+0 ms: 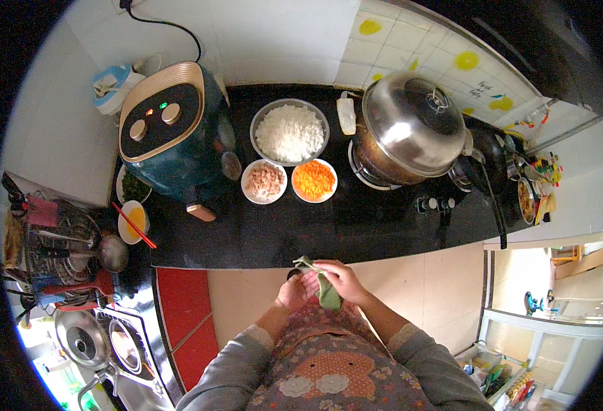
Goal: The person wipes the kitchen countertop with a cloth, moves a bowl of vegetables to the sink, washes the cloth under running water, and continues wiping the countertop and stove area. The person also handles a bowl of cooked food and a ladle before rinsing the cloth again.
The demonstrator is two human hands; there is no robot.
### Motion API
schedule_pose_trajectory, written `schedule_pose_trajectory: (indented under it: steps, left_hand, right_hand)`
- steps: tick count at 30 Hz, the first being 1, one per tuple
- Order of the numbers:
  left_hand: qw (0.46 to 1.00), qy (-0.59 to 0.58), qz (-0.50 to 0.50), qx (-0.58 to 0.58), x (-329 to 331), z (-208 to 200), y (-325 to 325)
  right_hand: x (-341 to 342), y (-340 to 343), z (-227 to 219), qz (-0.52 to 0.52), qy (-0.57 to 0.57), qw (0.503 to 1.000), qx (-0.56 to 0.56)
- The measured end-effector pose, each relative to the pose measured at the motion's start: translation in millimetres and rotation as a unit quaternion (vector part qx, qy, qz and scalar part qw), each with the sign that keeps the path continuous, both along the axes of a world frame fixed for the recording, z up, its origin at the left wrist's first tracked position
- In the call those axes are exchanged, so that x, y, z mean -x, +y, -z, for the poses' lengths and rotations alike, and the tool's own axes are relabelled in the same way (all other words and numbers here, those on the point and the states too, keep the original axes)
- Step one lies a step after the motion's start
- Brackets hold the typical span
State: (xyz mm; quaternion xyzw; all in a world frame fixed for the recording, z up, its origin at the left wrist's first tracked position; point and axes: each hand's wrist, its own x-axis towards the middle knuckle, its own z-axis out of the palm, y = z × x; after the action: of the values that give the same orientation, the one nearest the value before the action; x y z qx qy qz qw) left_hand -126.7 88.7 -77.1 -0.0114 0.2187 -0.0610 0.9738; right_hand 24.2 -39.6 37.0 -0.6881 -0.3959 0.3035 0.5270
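Observation:
Just in front of the black counter's edge, my right hand (341, 279) grips a green cloth (329, 296) that hangs down over my apron. My left hand (298, 290) is beside it, palm up and fingers stretched out, close to the cloth. Nothing lies in the left palm. On the counter ahead stand a grey bowl of white rice (290, 133), a small white bowl of diced pinkish meat (265, 181) and a small white bowl of diced orange carrot (314, 181).
A dark green air fryer (168, 130) stands at the left. Beside it, red chopsticks (135, 225) rest across a bowl of yellow liquid (130, 234). A large lidded pot (411, 130) sits on the stove at right. A black pan (486, 164) is farther right, its handle pointing toward the counter edge.

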Motion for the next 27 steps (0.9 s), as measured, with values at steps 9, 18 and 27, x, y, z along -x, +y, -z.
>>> schedule_pose_trajectory:
  steps: [9,18,27]
  left_hand:
    - [0.998,0.016,-0.007,-0.054,-35,-80,8]
    - [0.994,0.049,0.004,-0.102,-75,-95,-14]
    - [0.988,0.082,-0.030,-0.123,-123,-102,-47]
  right_hand:
    - [-66,-27,6,0.231,0.262,0.935,-0.057]
    - [-168,-55,13,0.374,-0.326,0.852,0.164]
    - [-161,-70,14,0.153,-0.477,0.829,0.250]
